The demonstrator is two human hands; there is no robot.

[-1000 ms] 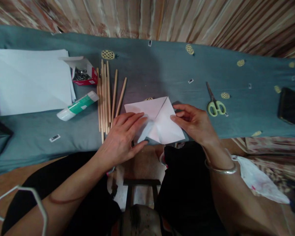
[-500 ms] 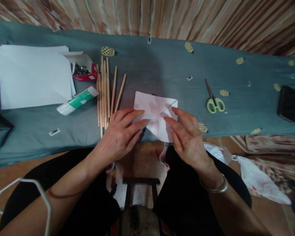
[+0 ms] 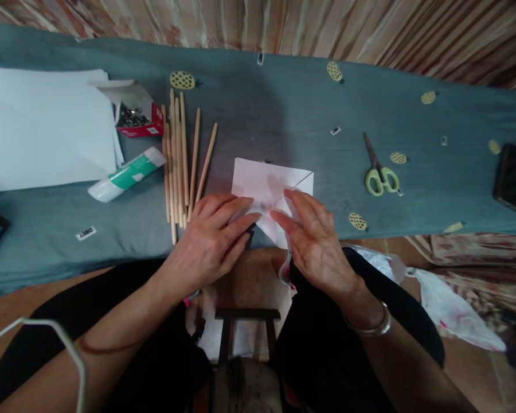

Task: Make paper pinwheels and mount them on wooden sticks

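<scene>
A small white sheet of paper [image 3: 262, 175] lies near the front edge of the cloth-covered table, with a dark diagonal line, perhaps a cut, at its upper right corner. Its lower part comes to a point between my hands and looks folded or cut. My left hand [image 3: 217, 235] grips the sheet's lower left, index and middle fingertips on top near its centre; the thumb is partly hidden. Over the right part lies my right hand [image 3: 316, 235], its fingers bent and holding the paper, fingertips close to the centre. The covered corners of the sheet are hidden.
Left of the sheet lie several wooden sticks [image 3: 183, 160], a green-and-white tube [image 3: 126, 175], an open red box [image 3: 140, 117] of small metal pieces and a paper stack [image 3: 43, 126]. Green-handled scissors [image 3: 378, 169] and a black phone [image 3: 512, 176] lie right. Plastic bags [image 3: 451, 304] rest below.
My right hand has moved left and inward over the sheet, bringing its fingertips nearer the centre. My left hand has stayed almost in place. The view has shifted slightly.
</scene>
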